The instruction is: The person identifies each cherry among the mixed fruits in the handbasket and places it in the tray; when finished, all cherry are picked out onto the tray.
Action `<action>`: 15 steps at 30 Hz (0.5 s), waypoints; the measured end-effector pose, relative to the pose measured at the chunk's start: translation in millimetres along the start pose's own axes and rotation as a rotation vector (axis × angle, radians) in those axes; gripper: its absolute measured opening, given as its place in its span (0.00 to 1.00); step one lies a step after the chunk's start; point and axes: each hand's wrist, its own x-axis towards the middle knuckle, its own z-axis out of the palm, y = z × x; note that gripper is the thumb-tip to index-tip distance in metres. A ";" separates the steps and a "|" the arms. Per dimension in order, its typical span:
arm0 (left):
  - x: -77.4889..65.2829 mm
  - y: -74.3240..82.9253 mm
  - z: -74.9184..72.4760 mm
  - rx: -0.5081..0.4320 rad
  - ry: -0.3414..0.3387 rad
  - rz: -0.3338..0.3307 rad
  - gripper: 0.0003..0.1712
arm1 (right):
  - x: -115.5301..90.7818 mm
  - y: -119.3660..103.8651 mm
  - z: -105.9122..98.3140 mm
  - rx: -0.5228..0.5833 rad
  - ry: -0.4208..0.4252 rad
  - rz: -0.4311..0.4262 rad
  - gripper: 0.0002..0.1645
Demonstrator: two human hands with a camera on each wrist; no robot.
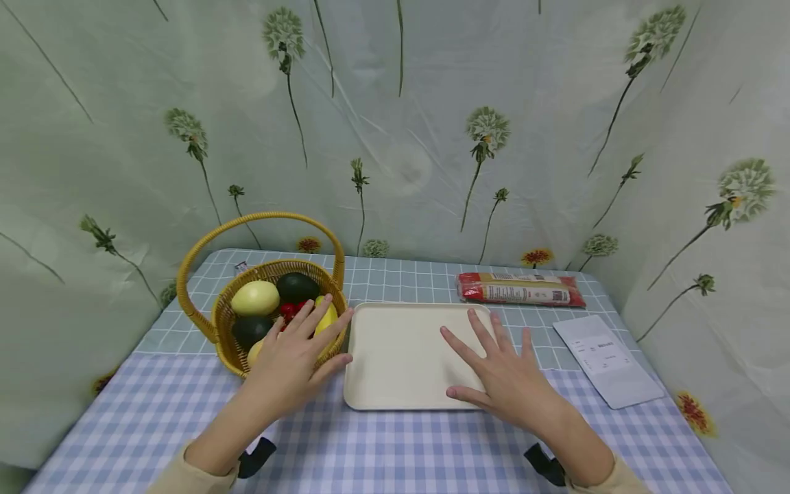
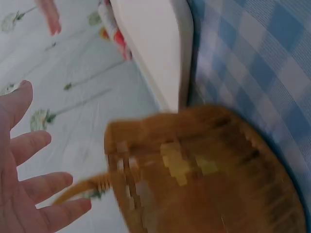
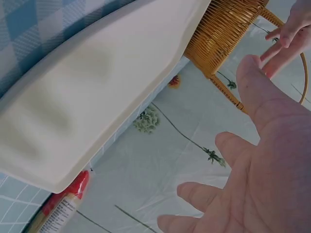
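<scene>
My left hand (image 1: 295,362) hovers with fingers spread in front of a yellow wicker basket (image 1: 220,322), overlapping its right side in the head view. Inside the basket are a pale yellow-green round fruit (image 1: 256,298), dark green fruits (image 1: 298,287), something red (image 1: 288,311) and a yellow piece (image 1: 326,317); the left hand hides part of them. Over the right part of a cream rectangular tray (image 1: 401,357), my right hand (image 1: 509,376) is held with its fingers spread wide. Neither hand holds anything. Bare tray surface shows between the hands.
A red and tan packet (image 1: 521,289) lies behind the tray. To the right is a flat white pouch (image 1: 607,360) with a printed label. A blue checked cloth (image 1: 395,453) covers the front of the table, and a flowered curtain (image 1: 407,137) hangs behind it.
</scene>
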 end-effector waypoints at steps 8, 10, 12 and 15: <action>-33.3 -42.5 -24.5 -0.106 0.166 -0.107 0.36 | 20.2 -2.5 -9.5 0.107 -0.107 -0.065 0.47; -42.5 -54.3 -29.1 -0.130 0.192 -0.164 0.34 | 28.3 -2.7 -11.9 0.135 -0.114 -0.110 0.43; -51.5 -66.5 -33.1 -0.151 0.232 -0.206 0.31 | 37.3 -3.8 -14.3 0.174 -0.115 -0.158 0.38; -64.1 -83.0 -36.6 -0.172 0.301 -0.270 0.27 | 50.7 -7.2 -16.8 0.216 -0.112 -0.215 0.32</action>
